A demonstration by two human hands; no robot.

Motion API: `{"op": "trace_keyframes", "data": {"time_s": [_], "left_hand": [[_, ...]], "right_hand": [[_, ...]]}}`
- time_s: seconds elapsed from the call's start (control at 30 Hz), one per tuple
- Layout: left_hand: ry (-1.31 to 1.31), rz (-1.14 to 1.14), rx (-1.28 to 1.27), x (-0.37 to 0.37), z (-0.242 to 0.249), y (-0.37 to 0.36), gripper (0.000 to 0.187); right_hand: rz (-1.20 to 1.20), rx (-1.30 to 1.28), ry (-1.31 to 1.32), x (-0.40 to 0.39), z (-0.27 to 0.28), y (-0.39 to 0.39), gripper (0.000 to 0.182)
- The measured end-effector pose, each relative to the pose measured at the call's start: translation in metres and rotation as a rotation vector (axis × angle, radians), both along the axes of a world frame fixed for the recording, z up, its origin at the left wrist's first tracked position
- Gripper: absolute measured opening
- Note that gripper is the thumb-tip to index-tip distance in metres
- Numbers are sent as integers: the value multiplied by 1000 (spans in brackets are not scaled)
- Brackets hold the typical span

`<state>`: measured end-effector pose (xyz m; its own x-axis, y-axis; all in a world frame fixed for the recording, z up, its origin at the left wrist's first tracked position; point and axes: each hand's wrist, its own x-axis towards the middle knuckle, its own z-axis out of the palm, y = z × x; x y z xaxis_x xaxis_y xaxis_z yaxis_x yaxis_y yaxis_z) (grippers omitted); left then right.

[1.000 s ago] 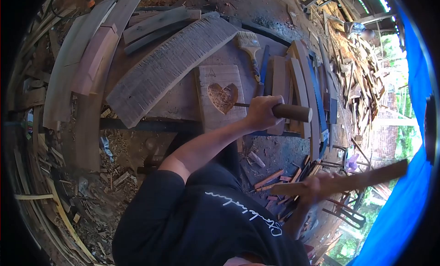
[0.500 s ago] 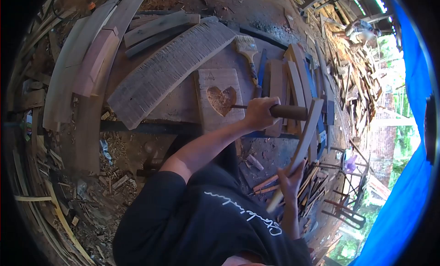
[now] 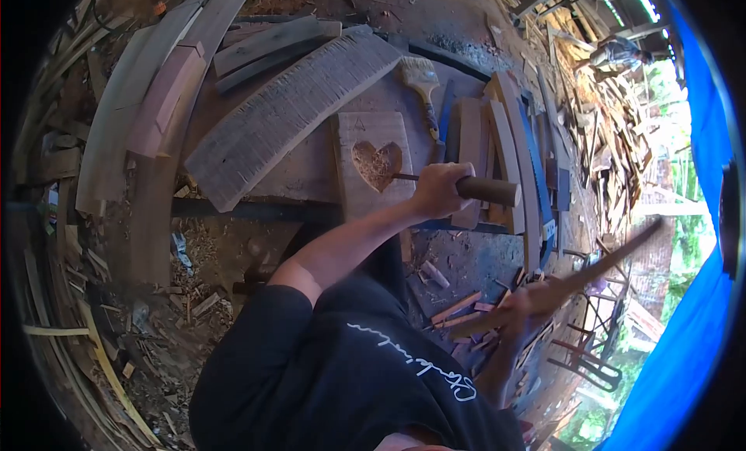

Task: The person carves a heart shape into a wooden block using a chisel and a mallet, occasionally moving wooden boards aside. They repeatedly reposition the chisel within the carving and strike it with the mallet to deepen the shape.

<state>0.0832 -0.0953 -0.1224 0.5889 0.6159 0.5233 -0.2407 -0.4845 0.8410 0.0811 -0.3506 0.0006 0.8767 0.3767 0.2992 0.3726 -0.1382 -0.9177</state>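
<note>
Left hand (image 3: pixel 440 188) grips chisel (image 3: pixel 482 190); right hand (image 3: pixel 522 307) stick (image 3: pixel 567 284)

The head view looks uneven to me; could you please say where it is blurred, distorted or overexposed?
Head view: fisheye bends the planks and leaves black corners; the wooden stick in the right hand is motion-blurred; the left hand on the chisel is sharp; daylight at the right edge is blown out.

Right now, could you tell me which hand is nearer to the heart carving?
Left. The left hand grips the chisel just beside the heart carving; the right hand holds a wooden stick farther off, toward the person's body.
</note>
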Motion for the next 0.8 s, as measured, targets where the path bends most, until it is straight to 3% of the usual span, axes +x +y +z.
{"op": "trace_keyframes", "data": {"time_s": [0.13,0.2,0.23,0.33,0.4,0.43,0.5,0.53,0.6,0.63,0.67,0.7,0.73,0.77,0.8], "left_hand": [[25,-17,-19,1,2,0,24],[47,-25,5,2,0,-2,24],[39,-18,10,5,0,0,24],[24,-46,54,-1,-5,-9,24],[42,-47,100,-2,-4,-9,24],[38,-47,100,-2,-4,-9,24],[23,-56,90,-1,-5,-9,24],[22,-56,94,-1,-5,-9,24],[29,-22,86,4,-4,-8,24],[31,0,86,6,-4,-3,24],[50,-7,101,4,-7,-6,24],[66,-22,123,2,-9,-8,24],[73,-28,128,1,-9,-9,24],[65,-46,121,0,-8,-11,24],[54,-61,112,-1,-7,-12,24]], "right_hand": [[-40,275,-2,0,-45,-1,49],[59,-571,-76,-7,-70,0,57],[63,-565,-86,0,-61,-3,57],[26,-364,115,3,-14,-13,60],[4,260,-151,3,4,-1,58],[4,260,-154,10,-16,-10,58],[-350,934,590,28,-84,-39,56],[-348,938,591,27,-97,-46,56],[35,-614,14,13,-99,-32,49],[89,-455,127,12,-65,-24,47],[94,-463,144,8,-43,-16,47],[-2,-222,21,7,-29,-11,45],[-99,24,-111,8,-25,-8,44],[-102,25,-108,9,-33,-12,44],[-75,191,-90,11,-49,-19,48]]}}
